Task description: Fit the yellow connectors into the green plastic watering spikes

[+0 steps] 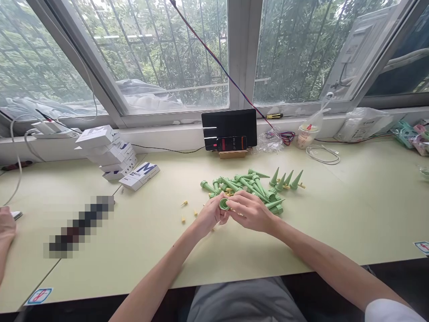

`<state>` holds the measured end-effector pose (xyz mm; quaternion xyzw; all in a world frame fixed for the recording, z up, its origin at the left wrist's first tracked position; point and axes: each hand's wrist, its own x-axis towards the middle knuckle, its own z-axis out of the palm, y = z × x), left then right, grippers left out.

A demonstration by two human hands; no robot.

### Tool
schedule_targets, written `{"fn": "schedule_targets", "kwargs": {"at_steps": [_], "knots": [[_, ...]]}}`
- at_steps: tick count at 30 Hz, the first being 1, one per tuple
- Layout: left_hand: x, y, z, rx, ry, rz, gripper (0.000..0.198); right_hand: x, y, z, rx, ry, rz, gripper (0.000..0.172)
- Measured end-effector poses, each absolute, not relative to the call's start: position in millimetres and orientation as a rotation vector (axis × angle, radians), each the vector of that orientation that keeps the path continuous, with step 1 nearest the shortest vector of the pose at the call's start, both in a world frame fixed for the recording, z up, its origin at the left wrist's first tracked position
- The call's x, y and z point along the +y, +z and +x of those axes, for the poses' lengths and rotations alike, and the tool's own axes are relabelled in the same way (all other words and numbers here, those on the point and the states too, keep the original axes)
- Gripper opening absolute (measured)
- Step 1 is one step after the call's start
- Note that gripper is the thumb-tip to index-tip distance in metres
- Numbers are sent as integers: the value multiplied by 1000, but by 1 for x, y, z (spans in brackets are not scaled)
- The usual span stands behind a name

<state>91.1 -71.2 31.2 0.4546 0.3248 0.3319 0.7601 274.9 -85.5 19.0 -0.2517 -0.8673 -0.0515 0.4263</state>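
My left hand (210, 213) is closed around a green plastic watering spike (223, 204), whose round, open, threaded-looking end faces up toward me. My right hand (248, 210) meets it from the right, fingers bent and fingertips against the rim; whether they pinch a small part too is hidden. Just beyond both hands lies a loose pile of green watering spikes (256, 183). Several more spikes (280, 183) stand point-up to the right of the pile, some with yellow nozzles at the base. Small yellow nozzles (183, 219) are scattered left of my left hand.
A tablet (229, 127) with a phone (233, 143) before it stands by the window. White boxes (107, 150) are stacked at left, one box (140, 175) lying apart. A cup (306, 135) and a coiled cable (323, 154) are back right. Another person's hand (6, 223) shows at far left.
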Motion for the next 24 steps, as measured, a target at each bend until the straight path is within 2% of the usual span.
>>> {"fn": "schedule_targets", "kwargs": {"at_steps": [20,24], "knots": [[-72,30,89,661,818,1032,28,-90,25,269,-2175,-125,-551,25],[-71,30,87,690,818,1036,30,-89,23,269,-2183,-104,-540,24]]}}
